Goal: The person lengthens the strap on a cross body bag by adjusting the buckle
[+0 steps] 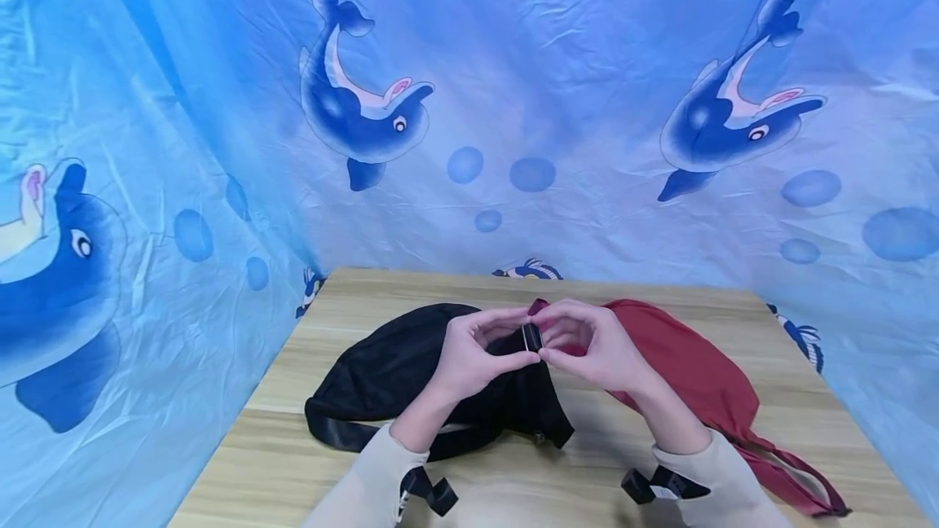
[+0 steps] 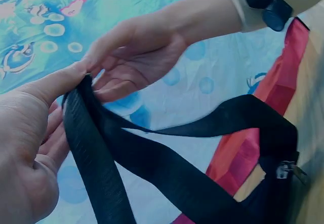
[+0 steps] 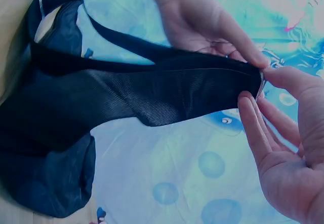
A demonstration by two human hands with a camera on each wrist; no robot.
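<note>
A black fabric bag (image 1: 396, 361) with wide webbing straps lies on the left-middle of the table. Above it, my left hand (image 1: 473, 357) and right hand (image 1: 601, 349) meet and pinch the folded end of its black strap (image 1: 532, 337). A thin, light-coloured edge shows at that fold; its kind is unclear. In the left wrist view the strap (image 2: 98, 153) hangs from the fingertips in several lengths. The right wrist view shows the strap (image 3: 187, 92) stretched from the bag to the thumb and fingers of both hands.
A red fabric bag (image 1: 685, 357) lies on the right, its strap (image 1: 795, 479) trailing toward the table's front right. The wooden table (image 1: 249, 463) is backed by a blue dolphin-print curtain (image 1: 587, 63). A zipper pull (image 2: 298, 172) shows on the black bag.
</note>
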